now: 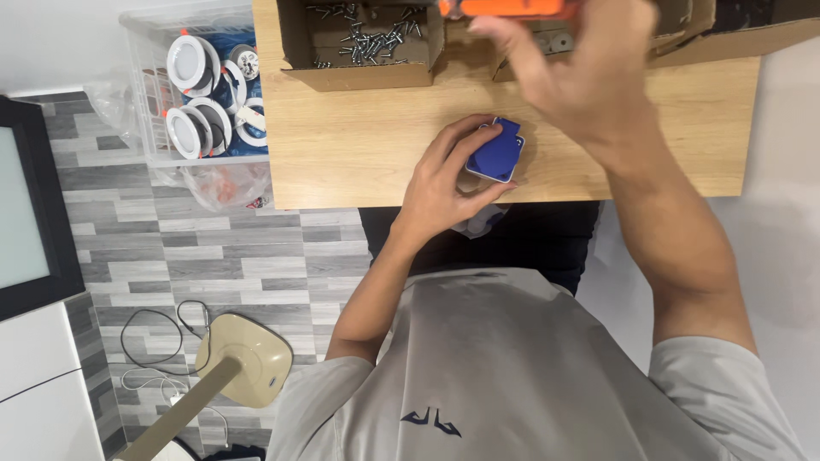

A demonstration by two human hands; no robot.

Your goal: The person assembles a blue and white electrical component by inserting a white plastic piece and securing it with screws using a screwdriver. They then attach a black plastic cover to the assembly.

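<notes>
Looking down from the head camera, I see my left hand (444,183) at the centre of the frame, fingers curled around a small blue square part (496,150) and pinning it flat on the wooden table (359,137) near the table's lower edge. My right hand (581,72) is raised in the upper centre-right of the frame, closed around an orange-handled tool (504,8) that runs left to right along the top edge; only part of the tool shows, so I cannot tell which way its tip points. The blue part lies below and slightly left of the right hand, just beside the left thumb, so the left hand is the nearer one. It looks like a moulded plastic cover with rounded corners, and one edge seems to sit on a paler base. An open cardboard box of screws (367,38) sits at upper centre. A clear bin of round white light fittings (205,94) stands at upper left.
</notes>
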